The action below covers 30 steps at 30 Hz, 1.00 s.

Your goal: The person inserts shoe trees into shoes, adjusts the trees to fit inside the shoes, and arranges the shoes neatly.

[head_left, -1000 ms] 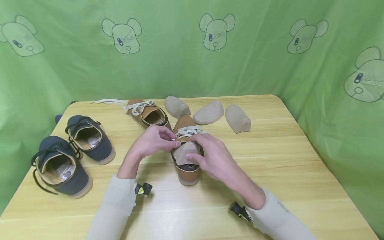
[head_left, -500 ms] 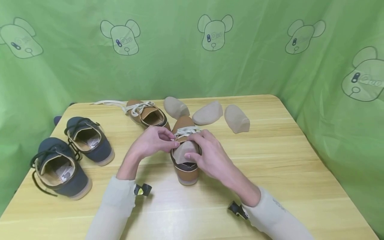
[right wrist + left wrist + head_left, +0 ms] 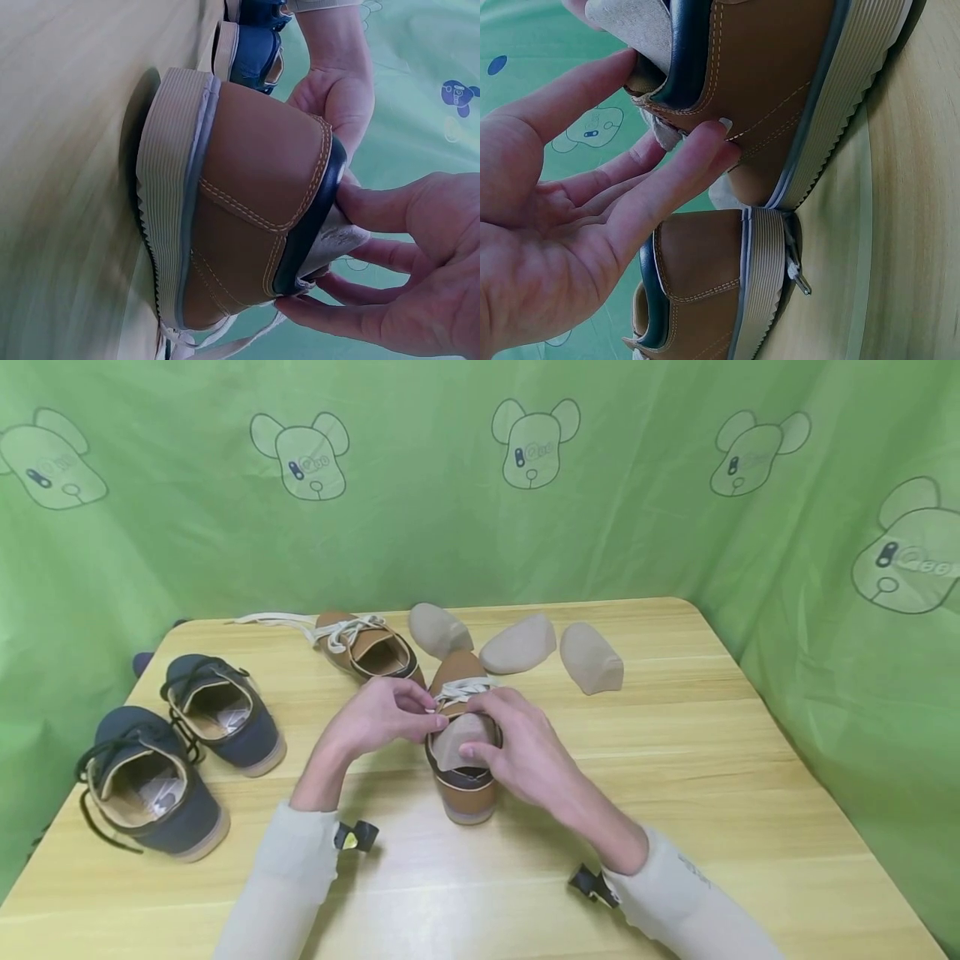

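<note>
A brown lace-up shoe stands on the table, heel toward me, with white laces. A grey-beige moulded shoe insert sits partly in its opening, its rear end rising above the dark collar. My right hand holds this insert between thumb and fingers, with fingertips also at the shoe's collar in the right wrist view. My left hand grips the front of the shoe's opening; in the left wrist view its thumb is at the tongue and its fingers touch the outer side. The insert's front is hidden inside.
A second brown shoe with loose white laces lies behind my left hand. Several more moulded inserts lie at the table's back edge. Two navy shoes stand at the left. A green printed curtain surrounds the wooden table.
</note>
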{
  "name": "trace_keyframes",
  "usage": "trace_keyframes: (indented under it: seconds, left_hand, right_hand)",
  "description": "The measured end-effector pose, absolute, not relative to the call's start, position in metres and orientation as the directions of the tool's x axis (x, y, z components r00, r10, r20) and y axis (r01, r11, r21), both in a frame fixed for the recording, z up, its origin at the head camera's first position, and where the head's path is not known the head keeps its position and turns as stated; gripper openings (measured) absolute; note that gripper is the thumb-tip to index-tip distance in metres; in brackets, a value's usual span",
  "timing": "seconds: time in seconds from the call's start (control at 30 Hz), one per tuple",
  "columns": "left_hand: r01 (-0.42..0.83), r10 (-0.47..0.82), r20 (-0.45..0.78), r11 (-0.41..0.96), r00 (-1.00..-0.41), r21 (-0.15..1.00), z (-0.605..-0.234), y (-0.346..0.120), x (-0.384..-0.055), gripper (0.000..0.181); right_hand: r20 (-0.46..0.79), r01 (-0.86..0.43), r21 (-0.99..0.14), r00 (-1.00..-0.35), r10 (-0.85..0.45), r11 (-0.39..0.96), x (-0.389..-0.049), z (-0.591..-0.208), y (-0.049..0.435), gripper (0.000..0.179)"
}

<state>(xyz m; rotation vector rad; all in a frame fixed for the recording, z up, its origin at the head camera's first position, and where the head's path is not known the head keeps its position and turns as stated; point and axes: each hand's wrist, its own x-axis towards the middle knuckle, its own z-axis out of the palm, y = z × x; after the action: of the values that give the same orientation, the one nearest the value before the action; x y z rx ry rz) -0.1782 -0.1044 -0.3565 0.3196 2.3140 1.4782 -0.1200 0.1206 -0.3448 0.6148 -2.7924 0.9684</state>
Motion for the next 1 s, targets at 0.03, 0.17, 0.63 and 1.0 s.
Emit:
trace_keyframes:
  seconds: [0.03,0.17,0.63,1.0]
  left_hand:
    - [-0.012,0.383,-0.189,0.420,-0.904,0.907,-0.3566,-0.1044,-0.1781,0.037]
    - [-0.010,0.381,-0.187,0.422,-0.906,0.907,-0.3563,-0.1041,-0.1779,0.037]
    - [-0.020,0.381,-0.199,0.425,-0.903,0.905,-0.3551,-0.1034,-0.1771,0.037]
    - [-0.019,0.383,-0.197,0.422,-0.902,0.907,-0.3553,-0.1039,-0.1772,0.038]
  right_hand:
    - [0.248,-0.422,-0.566,-0.907,-0.341,0.709,-0.1201,-0.3453,0.1205,0.040]
    - [0.253,-0.432,-0.570,-0.902,-0.350,0.699,-0.1201,-0.3469,0.1199,0.038]
    - [0.242,-0.436,-0.554,-0.899,-0.364,0.709,-0.1213,-0.3512,0.1200,0.035]
    - [0.269,-0.452,-0.528,-0.892,-0.363,0.719,-0.1205,-0.3523,0.1185,0.038]
